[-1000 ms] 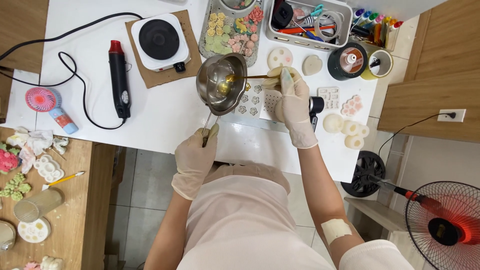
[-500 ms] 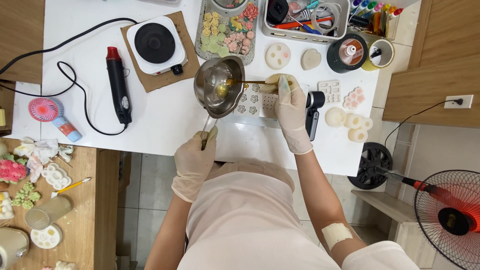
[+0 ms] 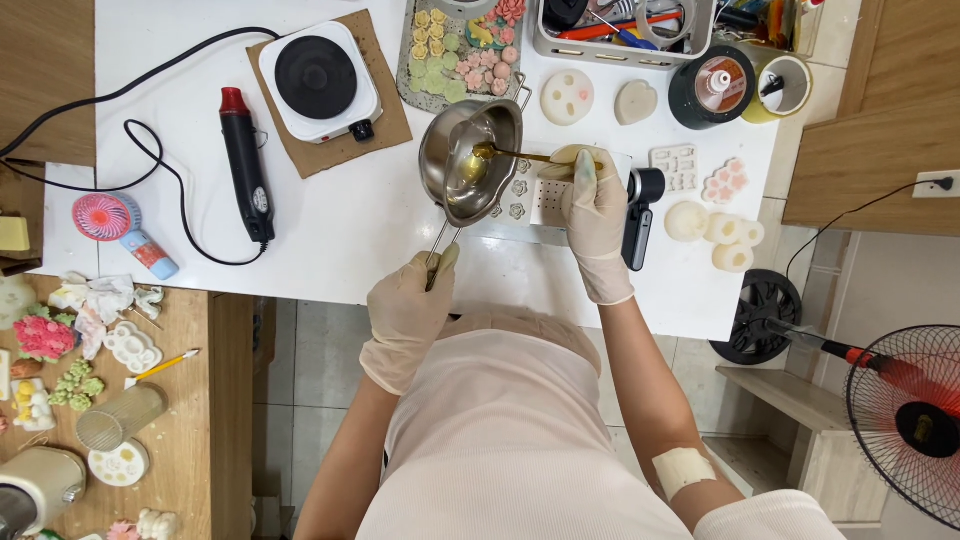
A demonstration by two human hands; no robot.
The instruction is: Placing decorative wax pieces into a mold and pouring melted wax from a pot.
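Above the white counter (image 3: 330,230), the left hand (image 3: 408,315) is clamped on the handle of a steel pot (image 3: 470,160) tipped over a mould (image 3: 530,200); liquid could spill past it. The right hand (image 3: 595,215), beside it, pinches a spoon (image 3: 510,155) dipped inside, which might drip.

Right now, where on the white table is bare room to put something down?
Bare: the patch between the heat gun and the metal pouring pot, below the hot plate. Crowded: the far edge, with flower tray and tool basket, and the right side around the white moulds.
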